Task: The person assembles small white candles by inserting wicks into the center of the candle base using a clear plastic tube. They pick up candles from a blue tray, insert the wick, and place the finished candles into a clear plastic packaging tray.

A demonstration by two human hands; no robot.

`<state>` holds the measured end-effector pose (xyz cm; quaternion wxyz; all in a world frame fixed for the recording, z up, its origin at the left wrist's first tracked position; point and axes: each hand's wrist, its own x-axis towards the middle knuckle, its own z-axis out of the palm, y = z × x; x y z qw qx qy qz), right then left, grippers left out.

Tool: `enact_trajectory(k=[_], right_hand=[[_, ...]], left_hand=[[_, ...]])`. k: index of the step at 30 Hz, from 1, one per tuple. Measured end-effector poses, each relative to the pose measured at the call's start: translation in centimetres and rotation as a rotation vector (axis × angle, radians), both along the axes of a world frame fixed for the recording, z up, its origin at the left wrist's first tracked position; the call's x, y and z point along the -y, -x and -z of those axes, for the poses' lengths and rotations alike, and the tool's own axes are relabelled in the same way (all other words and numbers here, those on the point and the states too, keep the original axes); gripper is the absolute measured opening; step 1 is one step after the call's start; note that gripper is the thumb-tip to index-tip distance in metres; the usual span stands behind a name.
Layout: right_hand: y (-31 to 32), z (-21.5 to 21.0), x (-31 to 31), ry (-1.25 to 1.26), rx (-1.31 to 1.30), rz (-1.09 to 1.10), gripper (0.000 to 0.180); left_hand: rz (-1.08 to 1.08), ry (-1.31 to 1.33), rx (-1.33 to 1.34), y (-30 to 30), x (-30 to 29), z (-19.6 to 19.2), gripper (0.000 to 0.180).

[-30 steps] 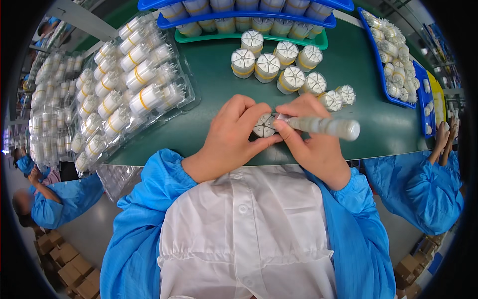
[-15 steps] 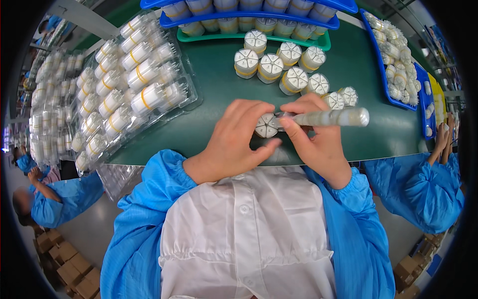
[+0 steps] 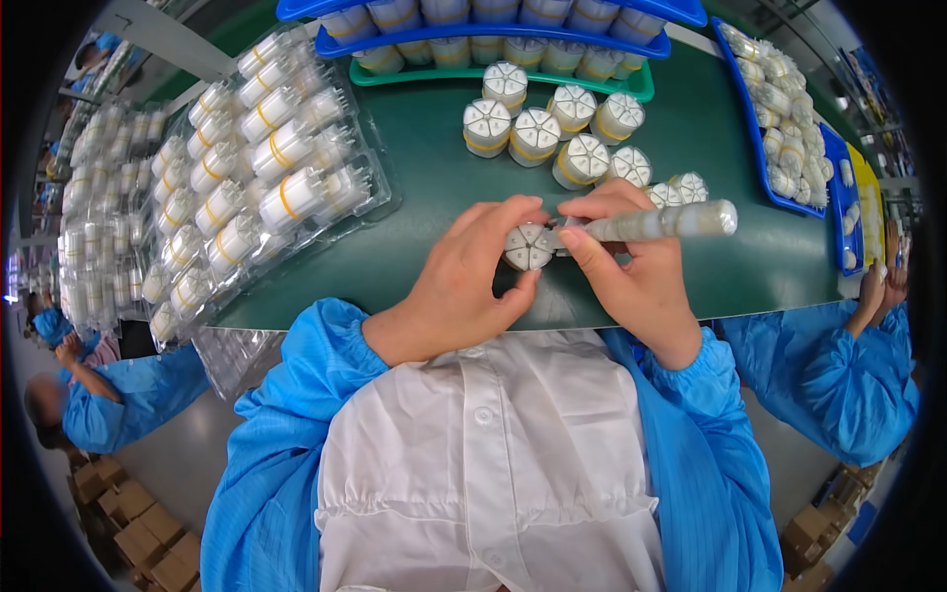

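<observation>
My left hand [image 3: 459, 271] is closed round a white cylinder [image 3: 527, 248] whose round top is split into wedge-shaped segments; the thumb presses its near side and the fingers its far side. Between my right hand's [image 3: 631, 271] thumb and fingers is a tool with a thick whitish translucent handle [image 3: 681, 221], pointing off to the right. Its flat grey tip [image 3: 562, 238] reaches the cylinder's right edge; whether it touches, I cannot tell. Beyond my hands, several similar cylinders [image 3: 582, 160] with yellow bands stand upright on the green table [image 3: 424, 128].
Clear plastic trays [image 3: 380, 192] of yellow-banded white cylinders are stacked at left. Blue trays [image 3: 493, 35] over a green tray [image 3: 646, 84] hold more at the back. Another blue tray [image 3: 755, 109] holds white parts at right. Co-workers in blue sleeves [image 3: 838, 385] sit on both sides.
My left thumb has drawn in against the cylinder. The tool's handle has shifted slightly right and up with my right hand, and more of its grey tip shows.
</observation>
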<state>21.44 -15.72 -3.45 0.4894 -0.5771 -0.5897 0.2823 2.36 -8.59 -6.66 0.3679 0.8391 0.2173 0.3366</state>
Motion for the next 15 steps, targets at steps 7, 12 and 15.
enact_trajectory(k=[7, 12, 15], right_hand=[[0.10, 0.24, -0.22, -0.023, -0.002, 0.003, 0.018], [-0.18, -0.02, -0.22, 0.053, -0.119, 0.029, 0.018], [-0.17, 0.15, -0.39, 0.077, -0.119, 0.001, 0.018]], left_hand=[[-0.101, -0.029, -0.104, 0.24, -0.16, 0.16, 0.066], [-0.057, -0.011, -0.009, 0.26, -0.21, -0.01, 0.066], [-0.006, -0.013, -0.009, 0.29, -0.39, 0.07, 0.066]])
